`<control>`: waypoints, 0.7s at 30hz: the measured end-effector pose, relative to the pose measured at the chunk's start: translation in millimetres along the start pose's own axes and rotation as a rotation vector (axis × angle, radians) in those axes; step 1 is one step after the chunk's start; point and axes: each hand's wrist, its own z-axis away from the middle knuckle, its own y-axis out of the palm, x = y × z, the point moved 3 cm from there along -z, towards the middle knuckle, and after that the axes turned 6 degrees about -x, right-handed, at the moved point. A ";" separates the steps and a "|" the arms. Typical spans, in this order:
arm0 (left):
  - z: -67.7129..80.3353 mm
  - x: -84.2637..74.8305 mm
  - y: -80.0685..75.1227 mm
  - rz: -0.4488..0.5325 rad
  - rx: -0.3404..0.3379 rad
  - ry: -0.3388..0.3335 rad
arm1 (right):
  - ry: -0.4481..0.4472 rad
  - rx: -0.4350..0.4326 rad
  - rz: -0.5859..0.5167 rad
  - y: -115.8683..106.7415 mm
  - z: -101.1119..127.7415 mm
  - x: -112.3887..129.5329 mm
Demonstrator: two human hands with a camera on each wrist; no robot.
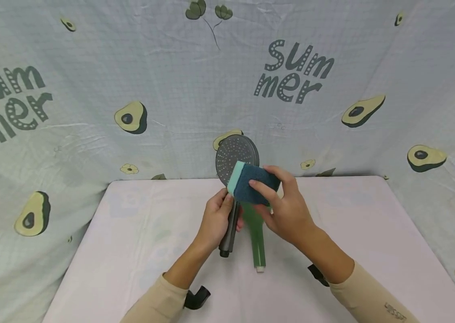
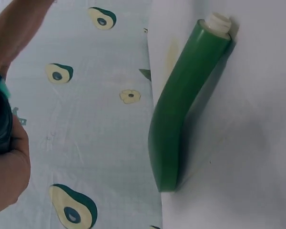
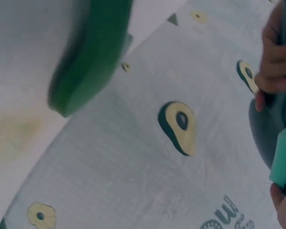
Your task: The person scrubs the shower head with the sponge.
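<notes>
Head cam looks forward-down over my table (image 1: 138, 251). Both wrist cams sit close, sharing the green bottle (image 2: 181, 109) and avocado backdrop (image 3: 181, 181).

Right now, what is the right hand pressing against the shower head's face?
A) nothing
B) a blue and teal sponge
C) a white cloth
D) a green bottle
B: the right hand grips a blue and teal sponge against the grey shower head, whose handle the left hand holds; the green bottle lies on the table.
</notes>
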 end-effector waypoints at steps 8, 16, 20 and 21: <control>5.1 3.8 -11.3 -0.139 0.115 0.096 | 0.300 0.035 -0.183 -29.3 -35.5 -21.7; 5.8 8.0 -16.3 -0.219 0.042 0.163 | 0.444 0.132 -0.272 -35.2 -45.7 -33.6; 4.3 3.9 -18.0 -0.164 -0.004 0.179 | 0.463 0.129 -0.355 -26.4 -32.5 -29.3; 3.6 2.3 -18.6 -0.147 -0.016 0.182 | 0.465 0.131 -0.383 -23.3 -27.9 -27.7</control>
